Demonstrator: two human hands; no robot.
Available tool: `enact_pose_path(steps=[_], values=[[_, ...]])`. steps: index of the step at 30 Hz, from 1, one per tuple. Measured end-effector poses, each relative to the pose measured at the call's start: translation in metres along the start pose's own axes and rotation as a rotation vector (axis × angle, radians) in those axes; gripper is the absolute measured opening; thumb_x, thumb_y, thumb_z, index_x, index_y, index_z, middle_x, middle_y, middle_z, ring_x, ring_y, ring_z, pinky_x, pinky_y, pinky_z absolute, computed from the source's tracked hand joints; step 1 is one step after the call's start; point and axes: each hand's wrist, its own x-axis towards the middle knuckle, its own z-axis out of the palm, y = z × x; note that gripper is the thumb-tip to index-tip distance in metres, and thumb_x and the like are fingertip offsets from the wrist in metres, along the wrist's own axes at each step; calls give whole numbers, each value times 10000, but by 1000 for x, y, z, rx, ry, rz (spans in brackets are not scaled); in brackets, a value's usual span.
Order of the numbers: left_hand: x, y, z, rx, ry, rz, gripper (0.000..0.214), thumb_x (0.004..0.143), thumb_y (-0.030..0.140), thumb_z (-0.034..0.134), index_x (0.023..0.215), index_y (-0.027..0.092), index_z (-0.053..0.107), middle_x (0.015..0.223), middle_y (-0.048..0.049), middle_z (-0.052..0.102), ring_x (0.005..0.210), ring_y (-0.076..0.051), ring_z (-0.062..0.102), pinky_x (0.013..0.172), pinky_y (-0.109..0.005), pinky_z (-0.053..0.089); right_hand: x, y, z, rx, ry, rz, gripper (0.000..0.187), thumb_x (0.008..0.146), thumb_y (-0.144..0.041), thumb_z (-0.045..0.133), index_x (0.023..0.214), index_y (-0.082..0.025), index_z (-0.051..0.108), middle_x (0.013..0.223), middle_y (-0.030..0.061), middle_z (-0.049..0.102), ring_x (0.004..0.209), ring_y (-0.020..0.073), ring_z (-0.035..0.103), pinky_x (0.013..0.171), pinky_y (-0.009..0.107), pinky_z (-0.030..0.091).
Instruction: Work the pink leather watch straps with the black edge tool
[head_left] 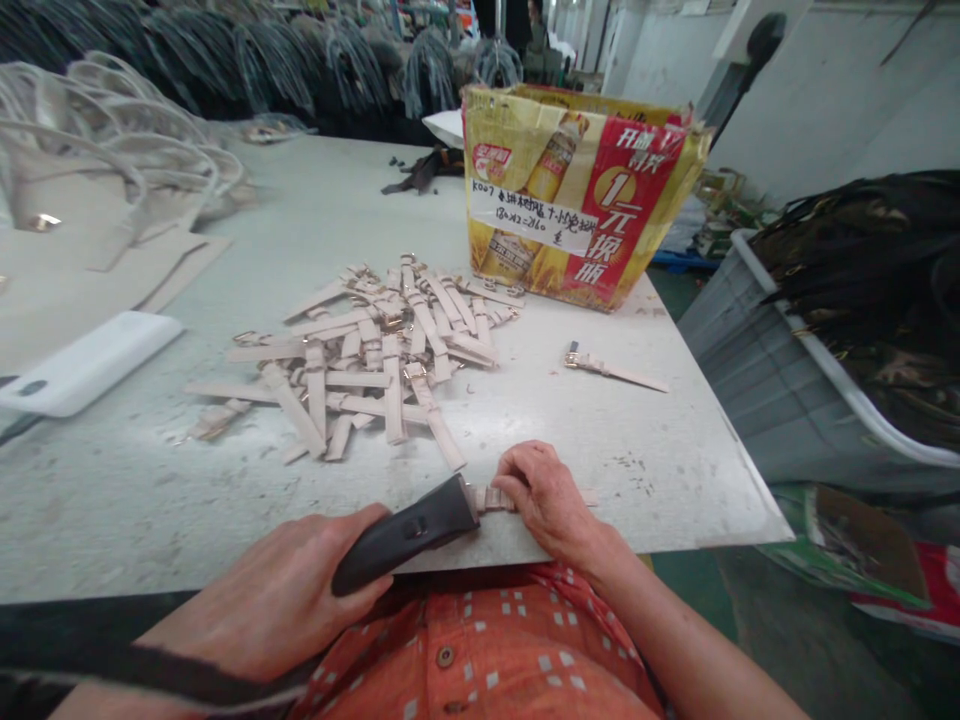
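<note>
My left hand [289,590] is closed around a black handheld tool [409,530] whose tip meets a beige strap [495,497] at the table's near edge. My right hand [551,495] presses that strap down on the table, fingers curled over it. A pile of several beige straps with small buckles [367,355] lies just beyond my hands. One single strap [611,368] rests apart to the right.
A yellow and red cardboard box [577,190] stands at the table's far right. A white flat object [82,362] lies at left, beige bags [97,170] behind it. A grey crate of dark straps [847,300] sits beyond the table's right edge.
</note>
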Motion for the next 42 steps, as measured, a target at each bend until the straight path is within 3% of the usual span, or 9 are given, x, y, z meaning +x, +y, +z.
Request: enact_pose_path(steps=[5,12,20,26,29,35,39,42], values=[[2,9,-2,45,-53,8,258,904,417,552,965,264,750,954,-54,864,908,-282,809,783,-337,532,1,2,1,4,6,19,297,975,-52,670,806,-255,534,788,-30,643,823,198,588,966,362,462],[-6,13,-4,42,-82,-52,289,924,442,512,1006,262,723,906,-57,847,868,-282,802,770,-343,533,1,0,1,17,-4,51,268,991,-82,655,826,-259,539,824,-19,655,869,202,611,978,362,476],[1,49,-15,143,-159,-22,266,992,353,467,1056,266,710,1045,-91,864,896,-281,807,743,-345,483,-2,-2,0,75,9,37,236,1086,-172,513,869,-257,549,863,13,651,890,212,613,1005,384,497],[7,63,-14,236,-202,-20,251,995,303,524,1131,242,727,1084,-133,859,968,-331,812,786,-385,481,-7,0,-3,236,79,89,219,1140,-289,429,1063,-238,628,1073,83,741,1022,238,683,959,387,539],[11,63,-12,253,-180,-14,248,994,291,532,1123,238,737,1056,-131,857,988,-351,813,790,-395,488,-9,0,-6,282,99,99,206,1134,-295,442,1173,-238,636,1105,77,753,1048,236,703,976,385,552],[24,52,-6,206,-78,12,225,1011,351,568,1122,258,740,1012,-94,852,964,-323,814,774,-371,486,-11,1,-5,227,112,93,329,1025,-155,450,1291,-233,626,1127,68,758,1033,237,721,957,397,582],[23,46,-5,119,-81,26,191,1002,322,558,1074,277,729,980,-57,854,895,-286,811,725,-347,453,-20,-3,-6,23,151,7,535,816,-68,515,1314,-207,650,1205,109,755,1111,284,693,1014,472,553],[20,46,-5,111,-100,7,197,1007,284,541,1081,273,723,985,-58,858,864,-278,805,716,-347,435,-28,-7,-10,-158,140,-8,495,750,-97,613,1227,-193,708,1179,123,756,1091,325,662,991,521,510]])
